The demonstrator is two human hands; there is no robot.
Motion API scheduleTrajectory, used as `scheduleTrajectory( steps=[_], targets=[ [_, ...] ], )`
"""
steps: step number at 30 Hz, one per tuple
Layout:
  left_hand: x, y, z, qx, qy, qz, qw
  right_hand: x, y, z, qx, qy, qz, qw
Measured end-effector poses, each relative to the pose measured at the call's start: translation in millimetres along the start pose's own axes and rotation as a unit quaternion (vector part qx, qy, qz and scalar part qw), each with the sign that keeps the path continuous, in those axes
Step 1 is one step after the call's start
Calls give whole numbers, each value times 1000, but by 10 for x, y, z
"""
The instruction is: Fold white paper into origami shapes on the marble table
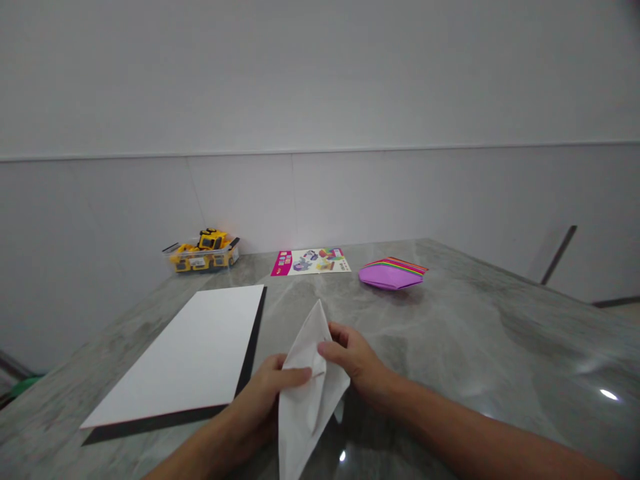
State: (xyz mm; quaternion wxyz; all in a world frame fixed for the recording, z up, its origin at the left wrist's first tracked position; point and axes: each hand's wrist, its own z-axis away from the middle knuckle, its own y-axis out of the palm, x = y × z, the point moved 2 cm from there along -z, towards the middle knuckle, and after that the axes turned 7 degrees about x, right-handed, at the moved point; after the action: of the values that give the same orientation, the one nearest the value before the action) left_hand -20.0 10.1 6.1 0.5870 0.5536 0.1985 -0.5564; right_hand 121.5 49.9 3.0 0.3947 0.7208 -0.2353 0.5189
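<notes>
A folded white paper (pixel 306 393) with a pointed tip stands tilted between both hands, just above the grey marble table (pixel 475 333). My left hand (pixel 265 393) pinches its left side, thumb lying across the front fold. My right hand (pixel 353 357) grips the right edge with closed fingers. The paper's lower end hangs toward me, past my wrists.
A white board (pixel 190 353) on a dark backing lies to the left. At the back sit a yellow toy truck in a clear box (pixel 205 252), a printed instruction sheet (pixel 311 261) and a stack of coloured paper with purple on top (pixel 393 273). A white wall stands behind.
</notes>
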Motion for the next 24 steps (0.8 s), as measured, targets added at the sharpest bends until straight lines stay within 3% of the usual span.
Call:
scheduleTrajectory(
  steps=[3, 6, 10, 13, 15, 19, 24],
  targets=[
    [-56, 62, 8, 91, -1, 108, 990, 48, -72, -10, -40, -52, 7, 998],
    [-85, 21, -6, 125, 51, 118, 984, 69, -165, -40, -106, -82, -7, 991],
    [-85, -95, 1, 59, 191, -29, 980, 30, -202, -70, -133, -88, -35, 987],
    [-106, -87, 55, -3, 230, -185, 955, -51, -167, -61, -120, -48, 3, 992],
    [-143, -57, 91, -41, 241, -224, 943, -112, -142, -46, -114, -4, 51, 992],
    [-172, -40, 82, -87, 239, -203, 946, -175, -132, -34, -109, 36, 71, 991],
    [-115, -71, -11, -96, 221, -23, 970, -146, -151, -52, -94, -6, 49, 994]
  ],
)
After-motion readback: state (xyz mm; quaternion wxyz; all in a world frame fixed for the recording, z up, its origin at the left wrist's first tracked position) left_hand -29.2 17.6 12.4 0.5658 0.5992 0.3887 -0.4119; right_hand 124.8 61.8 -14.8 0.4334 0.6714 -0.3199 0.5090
